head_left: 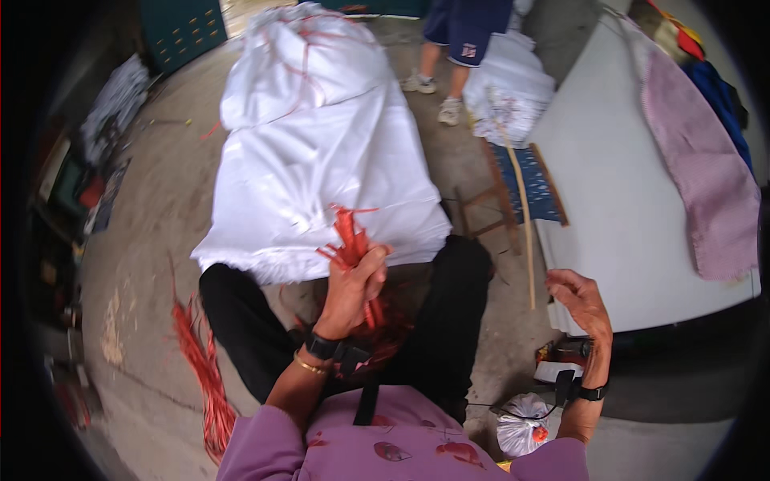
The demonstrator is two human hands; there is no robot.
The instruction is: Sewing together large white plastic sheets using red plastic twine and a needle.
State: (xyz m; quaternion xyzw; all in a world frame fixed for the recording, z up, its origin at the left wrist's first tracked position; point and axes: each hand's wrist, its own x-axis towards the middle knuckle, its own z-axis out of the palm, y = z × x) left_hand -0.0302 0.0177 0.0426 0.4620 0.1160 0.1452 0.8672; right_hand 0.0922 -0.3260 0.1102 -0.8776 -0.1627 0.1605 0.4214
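My left hand point(361, 276) is closed around a bundle of red plastic strips point(348, 232), held upright between my knees. The cut ends fan out above the fist, and more red strips hang below it. Just beyond lies a stack of white woven cloth or sacks point(321, 176), its near edge frayed, with a bulging white bundle point(301, 68) tied in red strip at the far end. Out to the right, my right hand point(579, 301) is raised with fingers loosely bent and apart, and nothing shows in it. It is near the edge of a pale board point(634, 200).
Long red strips point(204, 377) lie on the floor at left. Right of the stack are a low wooden stool point(525, 184) and a thin stick point(525, 216). A person point(465, 40) stands behind it. A clear plastic bag point(521, 425) sits below my right forearm. Pink cloth point(694, 152) drapes the board.
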